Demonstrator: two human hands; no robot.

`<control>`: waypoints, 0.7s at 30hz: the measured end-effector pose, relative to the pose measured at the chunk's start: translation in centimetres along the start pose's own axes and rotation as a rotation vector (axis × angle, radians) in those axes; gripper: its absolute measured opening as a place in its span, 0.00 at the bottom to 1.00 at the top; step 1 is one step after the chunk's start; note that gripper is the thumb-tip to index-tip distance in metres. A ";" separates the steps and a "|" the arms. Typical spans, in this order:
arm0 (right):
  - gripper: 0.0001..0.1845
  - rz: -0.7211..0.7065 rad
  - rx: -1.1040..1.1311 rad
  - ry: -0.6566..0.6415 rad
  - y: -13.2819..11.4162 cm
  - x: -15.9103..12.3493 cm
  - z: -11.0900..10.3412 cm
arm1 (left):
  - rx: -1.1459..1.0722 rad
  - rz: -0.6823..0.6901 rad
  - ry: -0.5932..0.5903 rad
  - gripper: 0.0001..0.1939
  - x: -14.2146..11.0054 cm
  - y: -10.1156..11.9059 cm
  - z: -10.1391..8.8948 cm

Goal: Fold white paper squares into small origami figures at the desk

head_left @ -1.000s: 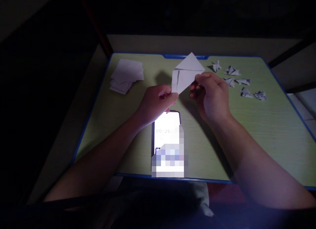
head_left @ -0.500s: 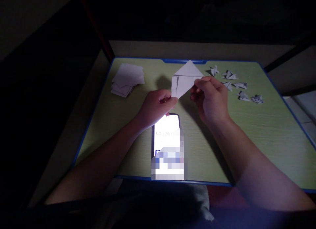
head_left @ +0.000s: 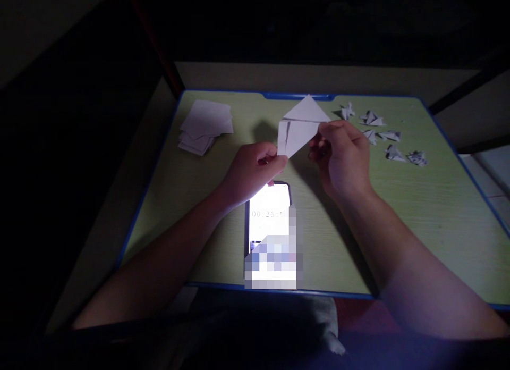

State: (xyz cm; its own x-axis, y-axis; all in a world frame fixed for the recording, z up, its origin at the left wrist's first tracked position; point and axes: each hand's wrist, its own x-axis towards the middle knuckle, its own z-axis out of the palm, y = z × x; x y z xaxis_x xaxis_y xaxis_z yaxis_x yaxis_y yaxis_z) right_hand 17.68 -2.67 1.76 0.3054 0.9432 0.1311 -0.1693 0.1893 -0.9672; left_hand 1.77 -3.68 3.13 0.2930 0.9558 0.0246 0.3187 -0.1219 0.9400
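Note:
A folded white paper (head_left: 299,126), shaped like a kite with a pointed top, is held up above the green table (head_left: 418,210). My left hand (head_left: 250,170) pinches its lower left corner. Its right corner is pinched in the fingers of my right hand (head_left: 345,156). Both hands are closed on the sheet, and it tilts slightly to the right. Under my left wrist a lit phone (head_left: 270,221) lies flat on the table and shows a timer.
A loose stack of white paper sheets (head_left: 205,126) lies at the table's far left. Several small folded paper figures (head_left: 384,139) are scattered at the far right. The table has a blue rim (head_left: 297,96). The room around is dark.
The hands and paper have barely shifted; the folded sheet stays pinched at the same two corners. The view has moved slightly.

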 end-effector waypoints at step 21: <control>0.10 0.006 0.016 -0.011 -0.2 -0.1 0.1 | 0.012 0.053 0.016 0.13 -0.1 -0.2 -0.1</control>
State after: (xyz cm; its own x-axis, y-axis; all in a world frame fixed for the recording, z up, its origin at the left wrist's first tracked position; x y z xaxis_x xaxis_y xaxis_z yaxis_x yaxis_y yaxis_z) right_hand 17.57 -2.81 1.92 0.2944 0.9471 0.1276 -0.1859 0.1877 -0.9645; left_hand 1.58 -3.67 2.95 0.2948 0.9522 0.0794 0.3138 -0.1750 0.9332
